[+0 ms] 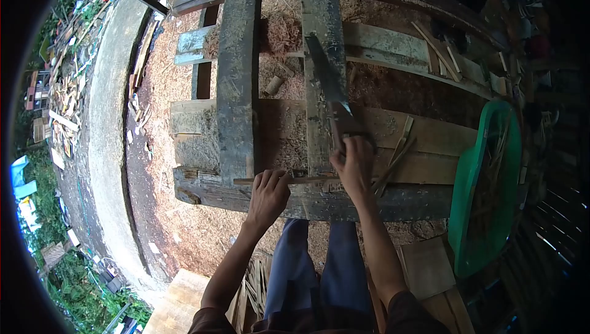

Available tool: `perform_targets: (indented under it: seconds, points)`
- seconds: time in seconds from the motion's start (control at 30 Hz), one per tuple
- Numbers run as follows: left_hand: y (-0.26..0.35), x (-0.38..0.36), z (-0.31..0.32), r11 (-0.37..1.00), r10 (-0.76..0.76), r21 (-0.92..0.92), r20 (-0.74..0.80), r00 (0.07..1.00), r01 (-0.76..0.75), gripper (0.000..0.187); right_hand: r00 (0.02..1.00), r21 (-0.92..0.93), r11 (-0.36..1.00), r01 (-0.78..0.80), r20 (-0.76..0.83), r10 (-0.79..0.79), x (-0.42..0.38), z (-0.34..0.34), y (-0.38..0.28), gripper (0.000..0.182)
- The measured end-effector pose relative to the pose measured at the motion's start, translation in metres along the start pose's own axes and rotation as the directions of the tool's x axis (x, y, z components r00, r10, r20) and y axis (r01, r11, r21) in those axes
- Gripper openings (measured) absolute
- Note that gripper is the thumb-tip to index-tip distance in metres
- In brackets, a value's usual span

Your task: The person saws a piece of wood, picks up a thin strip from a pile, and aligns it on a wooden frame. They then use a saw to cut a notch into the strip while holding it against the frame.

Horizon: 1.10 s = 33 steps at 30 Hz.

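Fingers of the left hand: pressed together, flat on a thin wooden strip, pinning it against the surface so it lies steady across the front beam. Right hand: fingers clamped around the handle of a large knife, blade pointing away from the person, its length lying along an upright plank; the grip sits just above the strip, touching or nearly touching it, which of the two cannot be told. Strip: lies crosswise at the near edge of the surface, between the two hands. Surface: rough weathered planks and beams, laid with gaps, covered in wood shavings between the boards. Further split strips: leaning just right of the right hand. Green plastic basket: at the right edge, holding more thin sticks. Person's knees in blue cloth: below the front beam. Ground at left: strewn with offcuts.
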<state>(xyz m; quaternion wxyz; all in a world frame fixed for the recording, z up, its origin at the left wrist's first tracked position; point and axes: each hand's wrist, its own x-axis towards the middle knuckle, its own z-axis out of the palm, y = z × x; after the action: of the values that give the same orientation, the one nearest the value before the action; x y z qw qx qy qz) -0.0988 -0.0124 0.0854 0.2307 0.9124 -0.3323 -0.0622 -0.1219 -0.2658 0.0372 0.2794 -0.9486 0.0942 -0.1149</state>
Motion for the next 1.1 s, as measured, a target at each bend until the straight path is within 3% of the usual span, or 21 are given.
perform_targets:
  seconds: [0.17, 0.23, 0.3, 0.4, 0.57, 0.7, 0.73, 0.8, 0.87, 1.0, 1.1]
  points:
    - [-0.014, 0.001, -0.033, 0.999, -0.017, 0.04, -0.143, 0.99, 0.023, 0.029, 0.993, 0.043, 0.998, -0.036, -0.114, 0.041, -0.022, -0.022, -0.003, 0.03]
    - [-0.043, -0.001, -0.025, 0.99, -0.135, -0.062, -0.09, 0.987, 0.13, 0.026, 0.966, 0.331, 0.919, -0.216, -0.067, 0.251, -0.036, -0.022, -0.015, 0.028]
    - [-0.07, 0.001, -0.015, 0.983, -0.155, -0.117, -0.097, 0.983, 0.143, 0.025, 0.968, 0.272, 0.945, -0.179, -0.124, 0.219, -0.049, -0.019, -0.025, 0.029]
    - [-0.09, 0.009, -0.006, 0.977, -0.13, -0.18, -0.084, 0.988, 0.113, 0.027, 0.942, 0.413, 0.878, -0.242, -0.116, 0.315, -0.062, -0.014, -0.057, 0.034]
    - [-0.112, 0.039, 0.011, 0.959, -0.062, -0.279, -0.014, 0.998, 0.056, 0.023, 0.935, 0.524, 0.809, -0.265, -0.064, 0.348, -0.074, 0.0, -0.111, 0.035]
    - [-0.108, 0.036, 0.016, 0.971, -0.084, -0.227, -0.061, 0.995, 0.068, 0.029, 0.911, 0.586, 0.732, -0.348, 0.026, 0.412, -0.094, 0.014, -0.148, 0.031]
    - [-0.107, 0.035, 0.016, 0.968, -0.152, -0.205, -0.002, 0.988, 0.148, 0.037, 0.882, 0.646, 0.646, -0.406, 0.093, 0.462, -0.1, 0.018, -0.158, 0.031]
    - [-0.106, 0.035, 0.017, 0.958, -0.219, -0.177, 0.054, 0.974, 0.225, 0.045, 0.877, 0.668, 0.622, -0.409, 0.099, 0.47, -0.107, 0.027, -0.171, 0.03]
    - [-0.105, 0.035, 0.021, 0.947, -0.304, 0.017, -0.278, 0.911, 0.322, 0.071, 0.852, 0.71, 0.548, -0.443, 0.142, 0.504, -0.114, 0.032, -0.181, 0.031]
    - [-0.119, 0.028, 0.03, 0.911, -0.41, -0.114, -0.156, 0.899, 0.396, 0.092, 0.85, 0.717, 0.534, -0.447, 0.156, 0.503, -0.129, 0.044, -0.192, 0.026]
    - [-0.122, 0.029, 0.033, 0.921, -0.384, 0.036, -0.089, 0.919, 0.388, 0.096, 0.834, 0.706, 0.504, -0.498, 0.232, 0.5, -0.14, 0.053, -0.199, 0.016]
